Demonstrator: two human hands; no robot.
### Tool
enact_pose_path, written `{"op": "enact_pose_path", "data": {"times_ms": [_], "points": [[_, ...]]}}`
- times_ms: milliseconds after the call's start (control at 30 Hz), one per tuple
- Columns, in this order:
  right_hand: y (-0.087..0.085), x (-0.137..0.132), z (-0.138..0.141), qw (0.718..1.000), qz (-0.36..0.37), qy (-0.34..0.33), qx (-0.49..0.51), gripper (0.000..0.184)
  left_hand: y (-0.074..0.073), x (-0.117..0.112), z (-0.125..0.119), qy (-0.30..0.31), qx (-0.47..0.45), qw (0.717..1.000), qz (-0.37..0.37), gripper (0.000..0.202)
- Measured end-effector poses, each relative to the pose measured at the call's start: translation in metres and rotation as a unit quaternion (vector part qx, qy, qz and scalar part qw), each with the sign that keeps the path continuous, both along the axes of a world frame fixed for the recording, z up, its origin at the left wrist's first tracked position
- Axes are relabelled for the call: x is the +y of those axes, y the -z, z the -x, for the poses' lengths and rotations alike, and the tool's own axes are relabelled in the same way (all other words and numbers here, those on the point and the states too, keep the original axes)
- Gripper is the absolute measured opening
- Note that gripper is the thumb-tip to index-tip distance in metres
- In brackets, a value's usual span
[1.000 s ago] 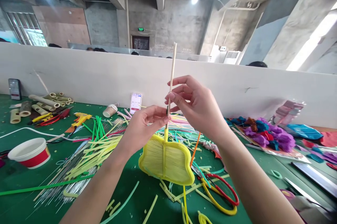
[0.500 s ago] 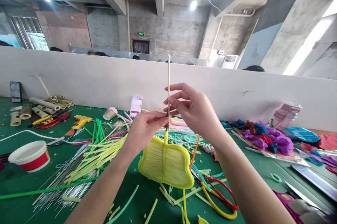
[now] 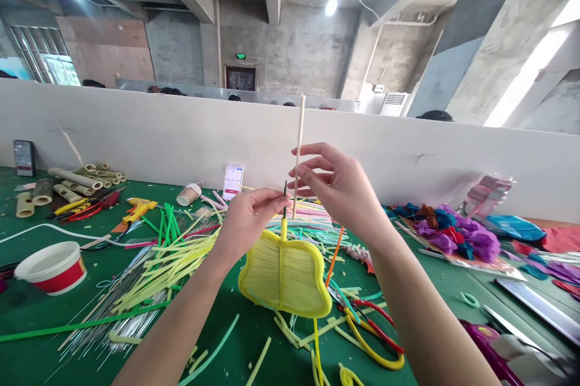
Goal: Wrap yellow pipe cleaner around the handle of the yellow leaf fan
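Observation:
A yellow fan-shaped piece [image 3: 303,277] with a raised rim and a centre rib hangs over the table in front of me. My left hand [image 3: 254,211] pinches the dark thin stem at its top between thumb and fingers. In my right hand [image 3: 328,177] a pale wooden stick [image 3: 299,138] stands nearly upright, held between thumb and fingers and leaning slightly right at the top. The stick's lower end is just right of the dark stem, with a small gap between them.
Yellow-green strips [image 3: 176,271] and thin wires lie to the left, near a paper cup [image 3: 52,268] and a yellow glue gun [image 3: 139,209]. Scissors [image 3: 376,337] with red and yellow handles lie right of the fan-shaped piece. A phone [image 3: 233,182] leans against the white partition [image 3: 181,132].
The stick has moved right, away from the dark stem, and now tilts a little. My right hand has shifted slightly right with it. My left hand keeps its pinch on the stem.

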State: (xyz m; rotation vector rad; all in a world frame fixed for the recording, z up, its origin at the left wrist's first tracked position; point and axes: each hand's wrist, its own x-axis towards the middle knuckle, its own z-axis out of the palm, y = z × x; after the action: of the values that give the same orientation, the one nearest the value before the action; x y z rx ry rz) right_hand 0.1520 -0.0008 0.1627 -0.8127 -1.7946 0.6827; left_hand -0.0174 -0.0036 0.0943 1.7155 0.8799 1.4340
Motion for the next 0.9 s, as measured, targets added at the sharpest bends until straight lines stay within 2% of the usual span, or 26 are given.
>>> {"op": "enact_pose_path", "data": {"times_ms": [133, 233, 367, 567, 733, 900], "points": [[0.010, -0.003, -0.004, 0.998, 0.021, 0.044, 0.034, 0.026, 0.003, 0.003, 0.000, -0.012, 0.000, 1.000, 0.019, 0.029], [0.028, 0.001, -0.001, 0.998, 0.026, 0.049, 0.010, 0.025, 0.007, 0.009, -0.001, 0.033, -0.014, 0.999, 0.037, 0.032], [0.048, 0.013, 0.004, 0.995, -0.012, 0.097, -0.018, 0.020, 0.014, 0.017, -0.001, 0.074, -0.013, 0.995, 0.061, 0.039], [0.051, 0.037, 0.001, 0.995, 0.003, 0.091, -0.027, 0.022, 0.026, 0.030, 0.002, 0.119, 0.060, 0.988, 0.083, 0.037], [0.052, 0.056, 0.008, 0.995, 0.017, 0.096, -0.027, 0.019, 0.038, 0.044, 0.001, 0.087, 0.079, 0.989, 0.086, 0.029], [0.061, 0.077, 0.017, 0.993, 0.056, 0.092, -0.040, 0.023, 0.052, 0.058, -0.002, 0.045, 0.075, 0.994, 0.063, 0.023]]}}
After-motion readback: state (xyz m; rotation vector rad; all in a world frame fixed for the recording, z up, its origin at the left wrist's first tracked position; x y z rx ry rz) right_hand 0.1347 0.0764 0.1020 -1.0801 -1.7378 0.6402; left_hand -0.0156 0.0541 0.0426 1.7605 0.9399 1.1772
